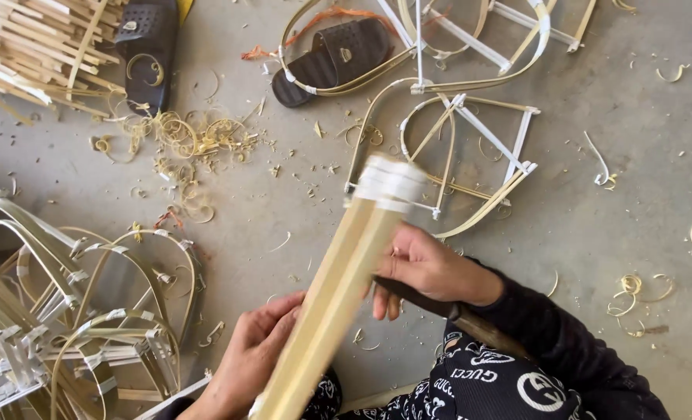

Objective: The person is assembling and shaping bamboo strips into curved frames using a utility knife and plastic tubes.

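Trimming looks to be the step in hand: the left hand [248,358] grips a taped bundle of bamboo strips [338,280] slanting above the floor [595,187], while right-hand fingers [388,268] close on a knife [447,311] that needs steady guiding along it.

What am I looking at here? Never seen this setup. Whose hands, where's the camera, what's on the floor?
One picture, from a camera worn on a person's head, looking down. No machine: two bare hands. The left hand grips a bundle of bamboo strips, bound with white tape at the far end. The right hand holds a dark-bladed knife against the bundle. On the concrete floor lie curved bamboo frames, two dark sandals, curly shavings and a stack of sticks.
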